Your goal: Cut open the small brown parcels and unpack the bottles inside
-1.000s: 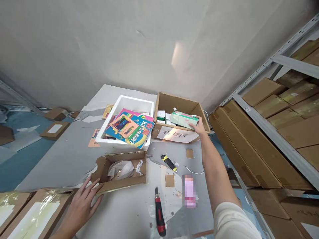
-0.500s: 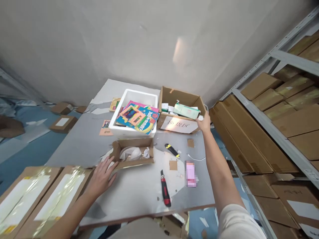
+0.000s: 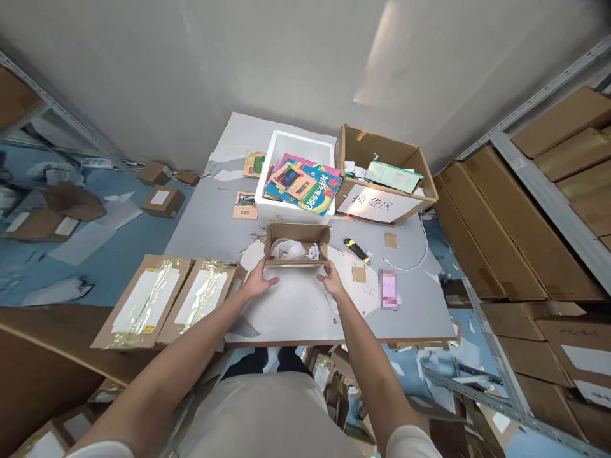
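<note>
A small open cardboard box (image 3: pixel 298 262) sits at the middle of the grey table, with clear plastic film (image 3: pixel 287 249) and a crumpled white piece (image 3: pixel 314 252) inside. My left hand (image 3: pixel 258 281) grips its near left corner, the thumb pointing inward. At the near right corner, my right hand (image 3: pixel 330 281) holds the other side. Just behind stands a white foam box (image 3: pixel 267 207) heaped with colourful booklets (image 3: pixel 305 181). To the right, a larger cardboard box (image 3: pixel 410 213) with a handwritten label contains a pale green carton (image 3: pixel 394 176).
On the table (image 3: pixel 286 312) lie a yellow-black utility knife (image 3: pixel 356 250), cardboard scraps, a white cable (image 3: pixel 415 264) and a blurred pink item (image 3: pixel 388 289). Taped parcels (image 3: pixel 146 299) stand at the left edge. Shelving with boxes (image 3: pixel 506 235) lines the right; cartons litter the floor.
My right hand has left the large box and come to the small box's right corner. My left hand has closed on its left side. The red-black knife no longer shows; the view has shifted.
</note>
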Tool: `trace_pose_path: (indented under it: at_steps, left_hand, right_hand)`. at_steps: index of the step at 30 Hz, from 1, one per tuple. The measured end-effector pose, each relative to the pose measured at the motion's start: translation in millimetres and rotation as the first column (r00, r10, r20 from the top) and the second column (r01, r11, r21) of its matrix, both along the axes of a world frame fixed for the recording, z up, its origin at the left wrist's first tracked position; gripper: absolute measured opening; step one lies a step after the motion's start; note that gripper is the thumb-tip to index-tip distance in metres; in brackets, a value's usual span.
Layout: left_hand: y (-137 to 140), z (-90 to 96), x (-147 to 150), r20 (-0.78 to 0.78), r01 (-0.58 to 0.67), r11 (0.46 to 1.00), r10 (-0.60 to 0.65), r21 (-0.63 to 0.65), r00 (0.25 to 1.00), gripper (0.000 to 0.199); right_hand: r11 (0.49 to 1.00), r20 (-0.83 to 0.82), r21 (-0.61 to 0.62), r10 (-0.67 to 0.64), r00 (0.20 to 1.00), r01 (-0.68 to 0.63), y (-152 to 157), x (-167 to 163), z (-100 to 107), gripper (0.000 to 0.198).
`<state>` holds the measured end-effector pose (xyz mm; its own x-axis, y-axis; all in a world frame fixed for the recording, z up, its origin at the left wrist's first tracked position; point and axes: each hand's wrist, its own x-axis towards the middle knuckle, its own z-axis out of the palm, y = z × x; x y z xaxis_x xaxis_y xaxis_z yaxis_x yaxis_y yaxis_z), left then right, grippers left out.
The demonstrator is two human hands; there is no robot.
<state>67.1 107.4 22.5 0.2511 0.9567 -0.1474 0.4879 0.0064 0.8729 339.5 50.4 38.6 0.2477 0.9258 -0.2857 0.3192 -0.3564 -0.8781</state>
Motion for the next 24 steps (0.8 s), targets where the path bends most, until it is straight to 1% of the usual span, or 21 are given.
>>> trace_pose_path:
  at_steps: [1, 3, 6, 9, 11, 13, 15, 17, 19, 21, 24]
  left_hand:
    - [-2.3, 1.4, 1.8, 0.025, -0.015, 1.000, 0.016, -0.019, 1.000, 0.080]
    - [-14.0, 8.0, 2.2, 0.059, -0.041, 0.999, 0.042, -0.014, 0.997, 0.074]
    - [-44.6, 17.2, -5.6, 0.147, -0.054, 0.998, 0.051, 0.018, 0.988, 0.068]
    - [-74.9, 15.5, -16.5, 0.174, -0.060, 0.998, 0.062, -0.015, 0.983, 0.062]
    - [-86.7, 9.0, -21.6, 0.173, -0.063, 0.996, 0.073, -0.062, 0.982, 0.058]
    - [-90.2, 1.0, -24.5, 0.173, -0.056, 0.990, 0.078, -0.126, 0.982, 0.056]
    - [-87.6, -6.7, -26.5, 0.165, -0.029, 0.985, 0.058, -0.171, 0.985, 0.057]
    - [-82.9, -13.1, -28.8, 0.144, 0.011, 0.983, 0.015, -0.184, 0.989, 0.059]
    - [-80.0, -18.3, -31.5, 0.105, 0.025, 0.980, -0.005, -0.196, 0.994, 0.063]
    - [-81.0, -21.6, -33.5, 0.072, 0.016, 0.969, 0.001, -0.247, 0.997, 0.066]
    - [-88.1, -21.8, -33.3, 0.125, 0.048, 0.930, -0.003, -0.365, 0.992, 0.067]
  right_hand:
    - [0.999, -0.011, 0.017, -0.032, 0.999, 0.032, -4.4, -5.1, 2.8, 0.070]
    - [0.996, -0.010, 0.043, -0.084, 0.996, 0.084, -22.7, -13.1, 7.6, 0.063]
    - [0.989, 0.026, 0.071, -0.135, 0.990, 0.133, -70.1, -24.8, 8.4, 0.058]
    - [0.981, 0.060, 0.061, -0.188, 0.980, 0.185, -119.0, -39.3, 3.9, 0.059]
    - [0.972, 0.069, 0.024, -0.235, 0.970, 0.234, -139.5, -48.5, 1.7, 0.063]
    - [0.960, 0.047, -0.008, -0.280, 0.959, 0.281, -148.2, -54.7, 1.4, 0.068]
    - [0.953, -0.010, -0.010, -0.304, 0.953, 0.304, -149.6, -56.9, 2.3, 0.072]
    - [0.952, -0.054, 0.004, -0.305, 0.951, 0.306, -149.8, -55.8, 2.8, 0.074]
    - [0.951, -0.068, -0.012, -0.309, 0.948, 0.309, -152.9, -53.8, 1.8, 0.074]
    - [0.934, -0.093, -0.079, -0.354, 0.931, 0.348, -158.2, -53.4, 0.3, 0.070]
    - [0.871, -0.209, -0.225, -0.480, 0.852, 0.436, -164.1, -58.4, 1.8, 0.063]
